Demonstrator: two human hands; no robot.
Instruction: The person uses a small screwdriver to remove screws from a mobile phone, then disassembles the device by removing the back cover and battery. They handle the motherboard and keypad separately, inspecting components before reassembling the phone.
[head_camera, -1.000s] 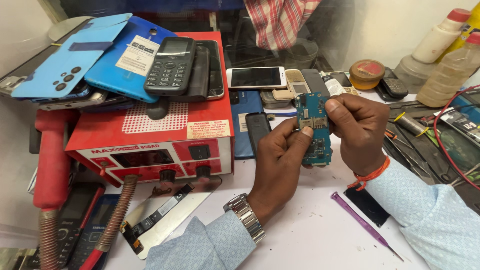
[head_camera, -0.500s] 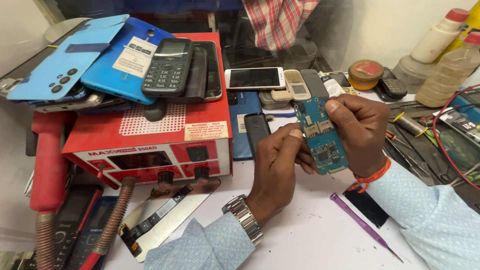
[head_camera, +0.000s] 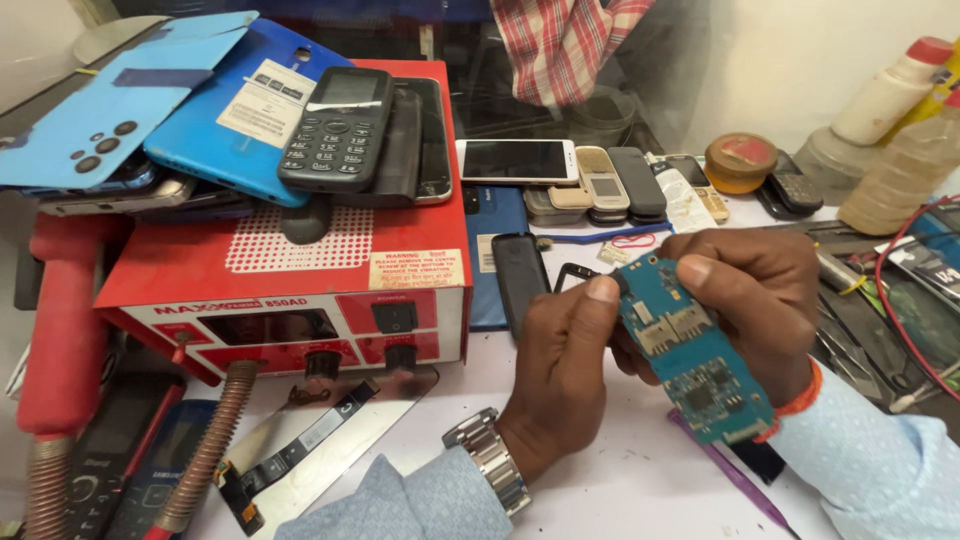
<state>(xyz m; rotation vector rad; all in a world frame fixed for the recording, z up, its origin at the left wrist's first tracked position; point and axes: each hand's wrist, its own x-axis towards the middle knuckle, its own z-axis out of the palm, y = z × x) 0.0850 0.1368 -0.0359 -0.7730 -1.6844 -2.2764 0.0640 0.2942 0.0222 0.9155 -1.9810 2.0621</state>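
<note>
A blue phone circuit board (head_camera: 692, 355) with metal card slots is held up between both hands over the white bench, tilted with its component side facing me. My left hand (head_camera: 562, 370), a metal watch on its wrist, pinches the board's upper left edge with the thumb. My right hand (head_camera: 757, 300), with an orange thread around the wrist, grips the board's top right from behind. A black phone shell (head_camera: 521, 278) lies just beyond the left hand.
A red hot-air rework station (head_camera: 290, 285) stands at left with several phones and blue covers stacked on top. More phones (head_camera: 600, 180) line the back. A purple pry tool (head_camera: 735, 480) lies below the board. Tweezers, wires and bottles (head_camera: 890, 150) crowd the right side.
The board has been turned and tilted so its component face shows more fully, and it sits lower and further right between the hands. Both hands keep their hold.
</note>
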